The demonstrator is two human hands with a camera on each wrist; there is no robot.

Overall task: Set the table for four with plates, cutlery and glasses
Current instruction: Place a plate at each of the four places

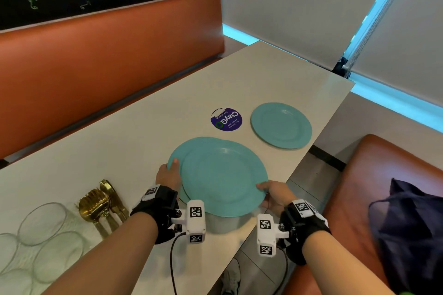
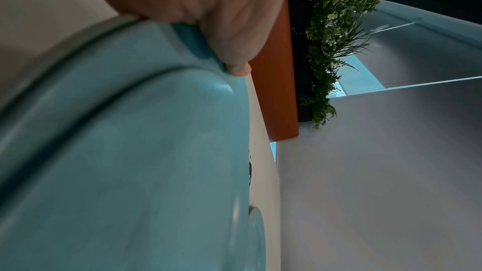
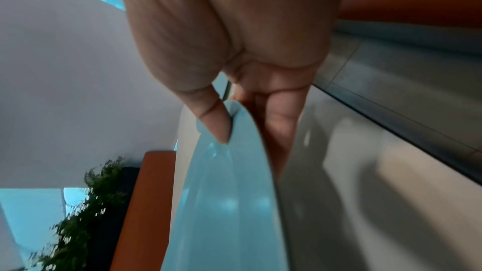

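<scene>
The right hand (image 1: 275,195) pinches the rim of the top teal plate (image 1: 224,175), thumb on the upper face and fingers underneath, as the right wrist view shows plainly. The left hand (image 1: 167,173) grips the rim of the lower teal plate (image 1: 176,153), which peeks out from beneath on the far left side. Both plates sit near the right edge of the table (image 1: 143,122), about midway along it; the top one looks raised at its near side, throwing a shadow on the surface below.

These plates look stiff and glossy, probably ceramic or melamine, so I would judge them slippery at the glaze and liable to chip if knocked against one another. The raised rim is the sensible place to hold, thumb above and fingers below.

They are round, plain, pale teal, with a shallow well and a broad flat rim. A third teal plate (image 1: 281,126) already lies further along the same edge. Gold cutlery (image 1: 103,203) and clear glasses (image 1: 43,223) wait at the near left corner.
</scene>
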